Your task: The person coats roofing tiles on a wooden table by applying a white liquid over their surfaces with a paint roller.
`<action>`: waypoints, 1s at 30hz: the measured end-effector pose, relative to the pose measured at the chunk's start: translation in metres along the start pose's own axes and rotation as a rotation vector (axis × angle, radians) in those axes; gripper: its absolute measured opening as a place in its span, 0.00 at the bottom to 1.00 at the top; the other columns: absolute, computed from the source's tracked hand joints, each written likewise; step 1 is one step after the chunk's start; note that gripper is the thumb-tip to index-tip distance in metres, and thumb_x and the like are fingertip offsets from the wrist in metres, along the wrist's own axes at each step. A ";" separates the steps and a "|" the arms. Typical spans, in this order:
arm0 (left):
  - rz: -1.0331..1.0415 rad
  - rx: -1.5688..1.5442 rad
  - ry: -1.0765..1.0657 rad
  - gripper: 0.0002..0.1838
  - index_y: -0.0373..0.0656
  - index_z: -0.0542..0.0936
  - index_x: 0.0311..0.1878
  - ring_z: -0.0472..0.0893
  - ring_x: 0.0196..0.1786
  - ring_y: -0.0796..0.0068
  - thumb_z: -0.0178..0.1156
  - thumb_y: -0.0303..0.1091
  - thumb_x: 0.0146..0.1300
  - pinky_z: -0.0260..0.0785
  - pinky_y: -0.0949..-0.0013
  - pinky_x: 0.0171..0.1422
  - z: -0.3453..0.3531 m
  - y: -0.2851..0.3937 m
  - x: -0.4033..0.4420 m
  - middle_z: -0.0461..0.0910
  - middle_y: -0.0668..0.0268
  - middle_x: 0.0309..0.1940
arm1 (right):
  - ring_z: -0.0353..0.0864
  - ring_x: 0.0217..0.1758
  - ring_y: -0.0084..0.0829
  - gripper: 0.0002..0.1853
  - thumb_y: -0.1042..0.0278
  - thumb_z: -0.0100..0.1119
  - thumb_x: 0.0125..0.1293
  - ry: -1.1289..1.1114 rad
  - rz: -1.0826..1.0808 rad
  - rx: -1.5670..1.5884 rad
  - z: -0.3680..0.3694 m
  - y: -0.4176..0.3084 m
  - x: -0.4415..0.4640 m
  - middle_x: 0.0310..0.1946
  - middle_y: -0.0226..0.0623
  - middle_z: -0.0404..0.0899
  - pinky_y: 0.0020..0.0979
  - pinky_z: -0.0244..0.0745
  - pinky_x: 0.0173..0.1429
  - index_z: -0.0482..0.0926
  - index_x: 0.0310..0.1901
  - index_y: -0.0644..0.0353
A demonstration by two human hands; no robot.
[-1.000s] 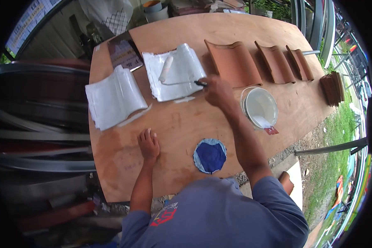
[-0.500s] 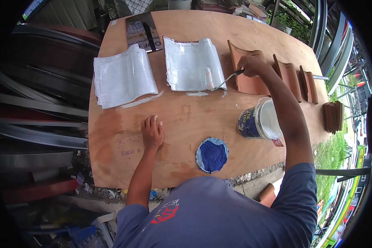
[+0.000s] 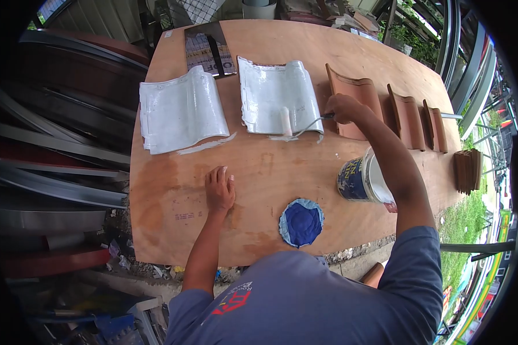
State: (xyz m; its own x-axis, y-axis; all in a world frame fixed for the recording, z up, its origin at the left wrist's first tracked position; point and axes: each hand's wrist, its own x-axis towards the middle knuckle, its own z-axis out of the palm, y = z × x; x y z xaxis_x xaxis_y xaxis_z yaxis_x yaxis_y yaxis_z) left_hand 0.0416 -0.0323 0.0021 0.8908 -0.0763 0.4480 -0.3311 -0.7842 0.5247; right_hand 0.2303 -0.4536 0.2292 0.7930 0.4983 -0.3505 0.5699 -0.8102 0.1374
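Observation:
My right hand (image 3: 344, 109) is closed around the handle of a paint roller (image 3: 286, 121). The white roller sleeve rests on the lower part of a roof tile (image 3: 265, 95) coated in wet white paint. Left of it lies a second white-painted roof tile (image 3: 181, 109). Bare terracotta tiles (image 3: 354, 89) sit to the right, the nearest just behind my right hand. My left hand (image 3: 219, 188) lies flat on the plywood tabletop (image 3: 250, 178), fingers stretched out, holding nothing. A paint bucket (image 3: 354, 179) with white paint inside stands below my right forearm, which partly hides it.
A round blue cloth-like piece (image 3: 302, 223) lies near the front edge. A dark glossy sheet (image 3: 210, 49) lies at the back, and stacked small tiles (image 3: 468, 171) at the right edge. Long metal profiles (image 3: 57, 178) are piled left of the table. White paint smears (image 3: 207, 144) mark the wood.
The roller has shifted slightly left across the lower part of the second tile, with my right hand following. My left hand stays flat on the table. The whole view has shifted a little.

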 end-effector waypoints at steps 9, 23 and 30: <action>-0.011 0.030 -0.040 0.19 0.36 0.77 0.63 0.74 0.64 0.47 0.61 0.34 0.73 0.66 0.48 0.73 -0.001 0.005 0.002 0.77 0.52 0.61 | 0.89 0.46 0.43 0.18 0.81 0.63 0.49 0.145 0.285 0.229 -0.033 0.059 -0.074 0.38 0.43 0.90 0.45 0.82 0.50 0.94 0.39 0.52; -0.016 0.033 -0.046 0.20 0.34 0.77 0.62 0.74 0.64 0.46 0.61 0.35 0.73 0.66 0.47 0.73 0.001 0.006 0.004 0.77 0.51 0.61 | 0.90 0.42 0.45 0.07 0.73 0.69 0.57 0.041 0.482 0.003 -0.040 0.102 -0.078 0.34 0.41 0.90 0.44 0.83 0.44 0.94 0.35 0.52; 0.012 0.058 -0.038 0.20 0.33 0.77 0.62 0.75 0.63 0.45 0.61 0.35 0.73 0.66 0.46 0.71 0.000 0.009 0.004 0.77 0.50 0.60 | 0.90 0.46 0.42 0.12 0.73 0.66 0.58 0.075 0.275 0.002 -0.040 0.077 -0.050 0.38 0.36 0.90 0.43 0.83 0.45 0.94 0.40 0.47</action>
State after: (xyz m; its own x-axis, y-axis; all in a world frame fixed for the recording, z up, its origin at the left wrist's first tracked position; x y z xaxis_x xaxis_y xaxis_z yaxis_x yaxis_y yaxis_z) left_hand 0.0420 -0.0395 0.0087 0.8985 -0.1085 0.4254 -0.3241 -0.8176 0.4760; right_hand 0.2431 -0.5291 0.2945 0.9314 0.2813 -0.2312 0.3311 -0.9186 0.2160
